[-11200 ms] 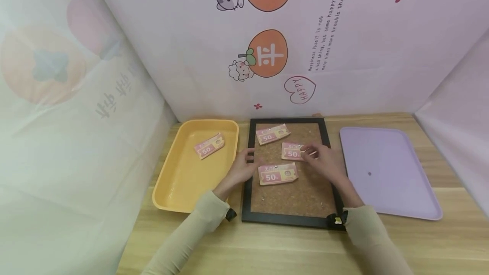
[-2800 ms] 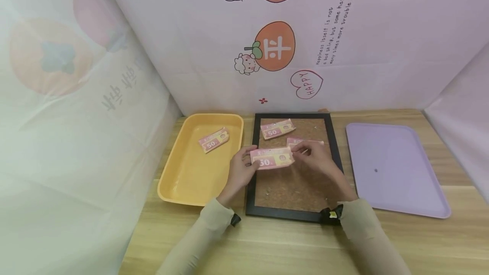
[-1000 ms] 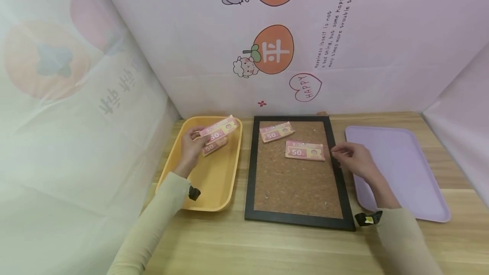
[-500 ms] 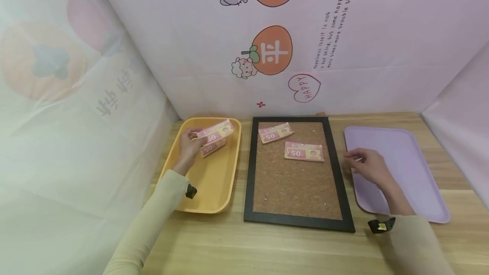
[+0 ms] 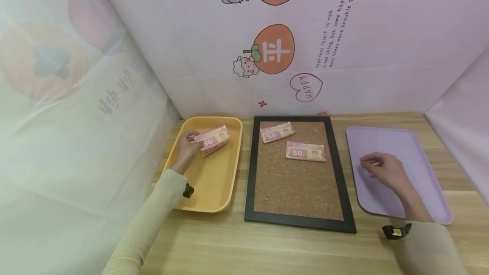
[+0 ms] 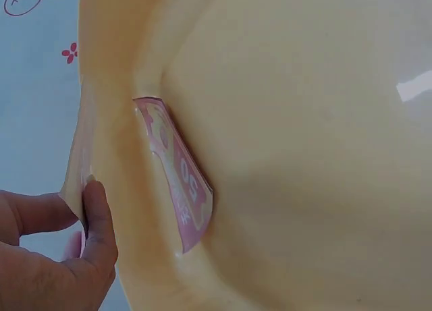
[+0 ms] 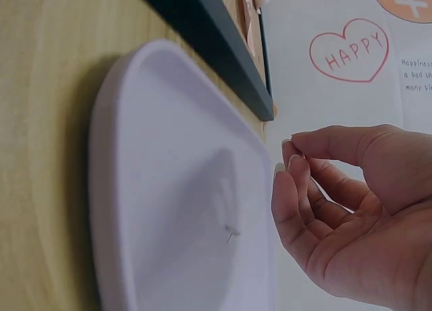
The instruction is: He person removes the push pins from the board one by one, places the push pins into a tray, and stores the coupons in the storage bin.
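Between thumb and fingers my left hand (image 5: 185, 151) holds a pink-and-yellow paper coupon (image 5: 212, 137) by its left end, over the yellow tray (image 5: 206, 190). Under it a second coupon (image 6: 177, 176) lies in that tray, partly covered in the head view. My right hand (image 5: 389, 172) is over the lilac tray (image 5: 414, 181), thumb and fingertips pinched together on a tiny pushpin, mostly hidden by the fingers. A loose pushpin (image 7: 231, 233) lies in the lilac tray. Two more coupons, an upper one (image 5: 277, 132) and a lower one (image 5: 305, 152), are pinned to the cork board (image 5: 298, 186).
The black-framed cork board lies between the two trays on a wooden table (image 5: 290, 249). Single pins show low on the cork, such as a left pin (image 5: 266, 198) and a right pin (image 5: 326, 204). A printed cloth wall (image 5: 363, 88) stands behind.
A coupon from the board's left middle is now in my left hand, lowered a little over the yellow tray. My right hand has moved right from the board to over the lilac tray.
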Motion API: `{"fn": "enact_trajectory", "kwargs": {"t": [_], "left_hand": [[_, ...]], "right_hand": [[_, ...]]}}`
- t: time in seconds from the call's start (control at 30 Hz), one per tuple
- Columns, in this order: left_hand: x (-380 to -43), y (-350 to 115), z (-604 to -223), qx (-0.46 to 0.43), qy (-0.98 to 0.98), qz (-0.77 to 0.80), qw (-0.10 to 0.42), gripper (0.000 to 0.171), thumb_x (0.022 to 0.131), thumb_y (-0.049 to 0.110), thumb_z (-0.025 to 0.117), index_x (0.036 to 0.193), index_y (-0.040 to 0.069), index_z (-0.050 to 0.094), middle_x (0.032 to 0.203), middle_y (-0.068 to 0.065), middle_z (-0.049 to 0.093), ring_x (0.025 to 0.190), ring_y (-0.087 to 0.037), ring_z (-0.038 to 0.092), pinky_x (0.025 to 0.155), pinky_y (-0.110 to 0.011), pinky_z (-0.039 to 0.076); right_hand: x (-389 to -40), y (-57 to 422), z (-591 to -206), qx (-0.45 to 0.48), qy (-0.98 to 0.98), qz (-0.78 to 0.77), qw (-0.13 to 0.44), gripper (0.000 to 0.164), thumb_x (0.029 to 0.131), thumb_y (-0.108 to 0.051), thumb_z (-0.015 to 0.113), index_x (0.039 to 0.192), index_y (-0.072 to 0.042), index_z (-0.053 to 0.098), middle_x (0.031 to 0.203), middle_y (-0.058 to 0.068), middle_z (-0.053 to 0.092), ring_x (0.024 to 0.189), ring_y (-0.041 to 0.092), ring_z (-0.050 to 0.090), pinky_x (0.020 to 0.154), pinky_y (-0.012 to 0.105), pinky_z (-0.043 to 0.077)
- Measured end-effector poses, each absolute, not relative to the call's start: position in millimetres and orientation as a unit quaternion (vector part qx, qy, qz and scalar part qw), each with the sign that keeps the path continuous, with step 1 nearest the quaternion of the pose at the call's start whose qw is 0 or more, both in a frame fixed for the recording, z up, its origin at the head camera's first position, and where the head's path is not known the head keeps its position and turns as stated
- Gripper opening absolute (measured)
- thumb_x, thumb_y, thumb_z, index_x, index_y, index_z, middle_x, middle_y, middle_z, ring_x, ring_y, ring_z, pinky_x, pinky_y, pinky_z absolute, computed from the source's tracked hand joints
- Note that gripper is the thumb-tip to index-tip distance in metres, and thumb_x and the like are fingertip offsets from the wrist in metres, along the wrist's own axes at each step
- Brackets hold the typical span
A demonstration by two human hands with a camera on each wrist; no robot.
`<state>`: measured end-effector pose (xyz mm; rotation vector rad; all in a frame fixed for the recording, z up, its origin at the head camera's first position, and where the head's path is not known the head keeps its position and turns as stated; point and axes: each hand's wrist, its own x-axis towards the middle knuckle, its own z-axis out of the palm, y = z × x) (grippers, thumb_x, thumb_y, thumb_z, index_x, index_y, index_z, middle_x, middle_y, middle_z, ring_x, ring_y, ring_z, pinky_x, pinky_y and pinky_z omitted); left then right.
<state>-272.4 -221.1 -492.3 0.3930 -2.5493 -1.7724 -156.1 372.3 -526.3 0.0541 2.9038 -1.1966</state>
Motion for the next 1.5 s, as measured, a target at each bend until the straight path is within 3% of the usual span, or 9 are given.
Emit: {"fn": "enact_trajectory", "kwargs": {"t": [0.2,0.33,0.7,0.87,1.13,1.5], "left_hand": [[-273,-226,-497,0.129,-0.829,-0.544,-0.011,0.044,0.092,-0.001,0.068,0.135,-0.001,0.057,0.128,-0.023,0.057,0.080,-0.014,0.056,0.084,-0.041,0.060],[-270,-228,-499,0.135,-0.839,-0.527,-0.020,0.046,0.090,-0.002,0.066,0.136,0.000,0.058,0.120,-0.018,0.055,0.078,-0.014,0.052,0.083,-0.043,0.058],[-272,-231,-514,0.137,-0.863,-0.485,-0.024,0.050,0.084,-0.001,0.069,0.133,0.002,0.060,0.113,-0.014,0.055,0.087,-0.020,0.052,0.067,-0.024,0.051],[-271,-233,-519,0.137,-0.864,-0.483,-0.029,0.051,0.083,0.000,0.069,0.133,0.002,0.060,0.108,-0.013,0.057,0.083,-0.020,0.053,0.064,-0.024,0.049],[-274,-237,-525,0.136,-0.865,-0.482,-0.027,0.053,0.079,-0.002,0.070,0.131,0.001,0.061,0.092,-0.007,0.053,0.071,-0.017,0.051,0.059,-0.024,0.047],[-271,-238,-527,0.139,-0.874,-0.465,-0.028,0.051,0.078,-0.003,0.070,0.128,0.000,0.062,0.091,-0.008,0.060,0.069,-0.015,0.055,0.059,-0.024,0.049]], "right_hand": [[-150,378,-527,0.027,0.926,-0.378,0.002,0.032,0.102,-0.020,0.065,0.117,0.008,0.070,0.106,0.030,0.074,0.068,0.002,0.067,0.058,0.025,0.057],[-146,382,-531,0.031,0.925,-0.378,0.002,0.031,0.102,-0.018,0.065,0.117,0.009,0.070,0.106,0.031,0.074,0.068,0.000,0.066,0.058,0.025,0.057],[-141,402,-540,0.046,0.939,-0.340,0.002,0.029,0.101,-0.017,0.066,0.113,0.008,0.072,0.105,0.031,0.075,0.068,-0.005,0.061,0.057,0.024,0.054],[-137,407,-547,0.048,0.943,-0.328,-0.005,0.027,0.100,-0.016,0.066,0.110,0.008,0.073,0.102,0.029,0.075,0.067,-0.010,0.055,0.056,0.023,0.052],[-135,412,-549,0.051,0.944,-0.326,-0.001,0.026,0.099,-0.014,0.065,0.109,0.008,0.073,0.095,0.026,0.077,0.064,-0.005,0.059,0.055,0.023,0.052],[-133,412,-547,0.058,0.950,-0.307,-0.001,0.024,0.098,-0.015,0.067,0.106,0.007,0.074,0.101,0.030,0.075,0.071,0.000,0.059,0.057,0.022,0.049]]}}
